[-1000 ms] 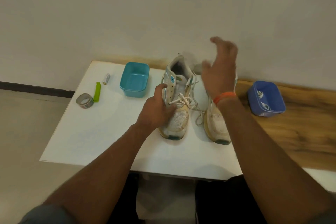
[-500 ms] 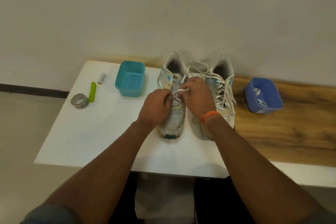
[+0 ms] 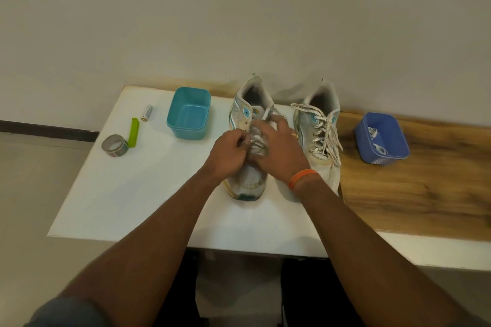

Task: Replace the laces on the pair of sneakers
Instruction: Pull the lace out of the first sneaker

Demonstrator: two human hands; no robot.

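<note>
Two worn white sneakers stand side by side on the table, toes towards me. Both my hands are over the lacing of the left sneaker. My left hand pinches its white lace at the eyelets. My right hand, with an orange wristband, grips the same lace from the other side; the fingers blur. The right sneaker stands apart with its speckled lace loose and untied. A blue tub at the right holds white laces.
A teal tub stands left of the sneakers. Further left lie a battery, a green clip and a tape roll. The white table meets a wooden top on the right; a wall is right behind.
My right hand came down from above the right sneaker onto the left sneaker's lacing and took hold of the lace. My left hand shifted onto the eyelets. The right sneaker's lace is uncovered.
</note>
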